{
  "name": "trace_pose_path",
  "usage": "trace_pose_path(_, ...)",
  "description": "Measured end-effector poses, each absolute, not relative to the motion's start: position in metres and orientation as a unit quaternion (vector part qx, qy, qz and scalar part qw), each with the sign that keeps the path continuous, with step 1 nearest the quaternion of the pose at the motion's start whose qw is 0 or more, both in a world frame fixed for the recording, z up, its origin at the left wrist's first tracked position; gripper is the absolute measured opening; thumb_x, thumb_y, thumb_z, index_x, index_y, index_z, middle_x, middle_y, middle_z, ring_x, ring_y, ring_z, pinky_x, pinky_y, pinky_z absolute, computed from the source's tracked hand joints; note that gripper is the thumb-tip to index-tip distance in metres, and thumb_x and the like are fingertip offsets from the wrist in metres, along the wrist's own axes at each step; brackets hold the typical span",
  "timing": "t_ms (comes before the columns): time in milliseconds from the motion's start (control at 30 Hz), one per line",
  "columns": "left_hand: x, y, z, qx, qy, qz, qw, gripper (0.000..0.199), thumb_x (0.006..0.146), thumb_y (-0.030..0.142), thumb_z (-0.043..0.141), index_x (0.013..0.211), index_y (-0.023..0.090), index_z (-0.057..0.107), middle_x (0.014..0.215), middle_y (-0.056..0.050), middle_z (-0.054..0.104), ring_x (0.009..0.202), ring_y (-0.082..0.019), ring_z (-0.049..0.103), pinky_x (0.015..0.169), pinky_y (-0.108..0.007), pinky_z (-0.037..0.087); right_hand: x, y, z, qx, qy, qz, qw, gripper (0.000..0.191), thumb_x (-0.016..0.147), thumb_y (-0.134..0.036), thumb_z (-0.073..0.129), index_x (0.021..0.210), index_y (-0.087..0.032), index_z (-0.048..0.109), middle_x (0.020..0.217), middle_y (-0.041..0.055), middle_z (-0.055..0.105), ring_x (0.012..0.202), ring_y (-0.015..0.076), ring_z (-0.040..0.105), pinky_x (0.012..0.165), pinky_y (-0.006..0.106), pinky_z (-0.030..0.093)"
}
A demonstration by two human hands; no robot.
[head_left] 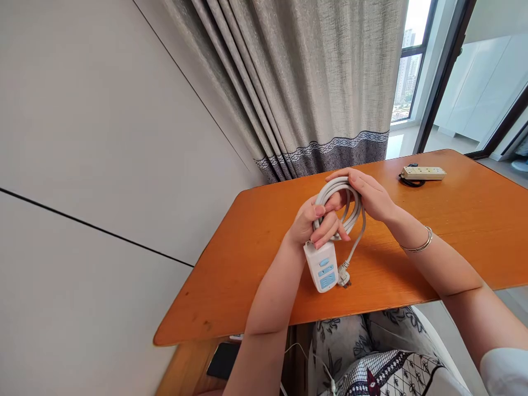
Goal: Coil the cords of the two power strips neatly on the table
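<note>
A coil of white cable (pixel 352 220) is held up above the wooden table. My left hand (pixel 317 220) grips the left side of the coil, its thumb and fingers wrapped round the loops. Over the top right of the coil lies my right hand (pixel 369 192), its fingers bent against the cable. Below my left hand hangs a white power strip (pixel 322 268) with light blue sockets. Beside it dangles the white plug (pixel 344 275) on the cable's end.
On the orange-brown table (pixel 247 247), a cream power strip (pixel 424 173) with a black cord lies at the back right. A grey curtain (pixel 322 82) hangs behind. Under the front edge are a dark phone-like object (pixel 223 360) and a thin white cable.
</note>
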State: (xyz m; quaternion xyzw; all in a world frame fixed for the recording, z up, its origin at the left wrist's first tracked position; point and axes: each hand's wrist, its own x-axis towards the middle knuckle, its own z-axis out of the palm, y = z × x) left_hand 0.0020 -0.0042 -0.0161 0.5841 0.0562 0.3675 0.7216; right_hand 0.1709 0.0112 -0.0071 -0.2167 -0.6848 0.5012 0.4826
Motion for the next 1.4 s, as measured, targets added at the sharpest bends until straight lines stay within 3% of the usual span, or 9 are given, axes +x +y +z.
trace_pose_path(233, -0.003, 0.005, -0.021, 0.540, 0.077, 0.417, 0.727, 0.049, 0.079, 0.052, 0.071, 0.073, 0.025, 0.031, 0.028, 0.017, 0.024, 0.016, -0.009, 0.023, 0.039, -0.025, 0.045, 0.163, 0.017, -0.007, -0.240, -0.592, 0.645, 0.420, 0.064, 0.089, -0.081, 0.043, 0.067, -0.021, 0.047, 0.055, -0.0015, 0.047, 0.054, 0.0129, 0.051, 0.056, 0.027, 0.049)
trace_pose_path(467, -0.007, 0.017, -0.023, 0.520, 0.123, 0.399, 0.745, 0.052, 0.078, 0.051, 0.074, 0.072, 0.024, 0.030, 0.031, 0.016, 0.023, 0.018, -0.010, 0.028, 0.043, -0.026, 0.047, 0.162, 0.016, -0.008, -0.223, -0.552, 0.654, 0.465, 0.050, 0.094, -0.068, 0.052, 0.074, -0.022, 0.045, 0.047, -0.0120, 0.027, 0.041, 0.0064, 0.021, 0.049, 0.022, 0.039)
trace_pose_path(633, 0.000, 0.010, -0.021, 0.530, 0.093, 0.424, 0.728, 0.052, 0.080, 0.054, 0.071, 0.072, 0.024, 0.030, 0.037, 0.015, 0.038, 0.022, -0.008, 0.035, 0.050, -0.027, 0.053, 0.161, 0.018, -0.013, -0.209, -0.539, 0.653, 0.490, 0.046, 0.091, -0.066, 0.058, 0.080, -0.022, 0.051, 0.048, -0.0126, 0.029, 0.039, 0.0058, 0.021, 0.048, 0.022, 0.041)
trace_pose_path(767, 0.009, 0.001, -0.015, 0.570, 0.147, 0.485, 0.647, 0.058, 0.079, 0.071, 0.062, 0.072, 0.024, 0.030, 0.075, -0.004, 0.074, 0.065, -0.022, 0.074, 0.074, -0.042, 0.061, 0.159, 0.019, -0.013, -0.244, -0.536, 0.592, 0.551, 0.029, 0.098, -0.048, 0.054, 0.105, -0.021, 0.063, 0.076, -0.0020, 0.063, 0.063, 0.0105, 0.056, 0.066, 0.024, 0.052)
trace_pose_path(867, 0.012, -0.002, -0.009, 0.618, 0.201, 0.519, 0.555, 0.059, 0.084, 0.081, 0.045, 0.075, 0.023, 0.037, 0.123, -0.013, 0.072, 0.111, -0.032, 0.072, 0.090, -0.053, 0.059, 0.152, 0.020, -0.018, -0.309, -0.528, 0.541, 0.577, 0.024, 0.100, -0.035, 0.046, 0.111, -0.022, 0.063, 0.109, 0.0038, 0.070, 0.104, 0.0159, 0.063, 0.089, 0.027, 0.053)
trace_pose_path(933, 0.011, -0.002, -0.007, 0.650, 0.214, 0.533, 0.498, 0.060, 0.087, 0.083, 0.037, 0.081, 0.023, 0.046, 0.141, -0.012, 0.063, 0.129, -0.034, 0.063, 0.098, -0.057, 0.056, 0.145, 0.022, -0.025, -0.336, -0.530, 0.534, 0.566, 0.029, 0.100, -0.038, 0.044, 0.117, -0.023, 0.062, 0.111, 0.0044, 0.069, 0.108, 0.0181, 0.062, 0.089, 0.029, 0.054)
trace_pose_path(1067, 0.001, 0.000, -0.001, 0.671, 0.226, 0.577, 0.407, 0.060, 0.088, 0.082, 0.037, 0.094, 0.025, 0.056, 0.152, -0.010, 0.054, 0.144, -0.035, 0.050, 0.108, -0.060, 0.052, 0.129, 0.028, -0.047, -0.305, -0.536, 0.598, 0.511, 0.040, 0.099, -0.054, 0.041, 0.119, -0.024, 0.058, 0.094, 0.0026, 0.065, 0.084, 0.0162, 0.063, 0.072, 0.028, 0.054)
trace_pose_path(1200, -0.014, 0.004, 0.004, 0.682, 0.243, 0.615, 0.312, 0.062, 0.083, 0.084, 0.045, 0.104, 0.028, 0.060, 0.158, -0.009, 0.049, 0.151, -0.036, 0.037, 0.115, -0.056, 0.047, 0.119, 0.027, -0.062, -0.293, -0.602, 0.627, 0.399, 0.031, 0.098, -0.038, 0.051, 0.123, -0.020, 0.051, 0.070, -0.0058, 0.053, 0.056, 0.0099, 0.048, 0.055, 0.022, 0.043)
trace_pose_path(1400, -0.026, 0.022, -0.003, 0.690, 0.190, 0.659, 0.232, 0.038, 0.087, 0.065, 0.062, 0.097, 0.029, 0.060, 0.161, -0.002, 0.045, 0.156, -0.029, 0.029, 0.125, -0.051, 0.032, 0.134, 0.011, -0.044, -0.354, -0.847, 0.356, 0.175, 0.038, 0.096, -0.017, 0.049, 0.134, -0.010, 0.048, 0.080, 0.0031, 0.065, 0.069, 0.0161, 0.058, 0.066, 0.029, 0.046)
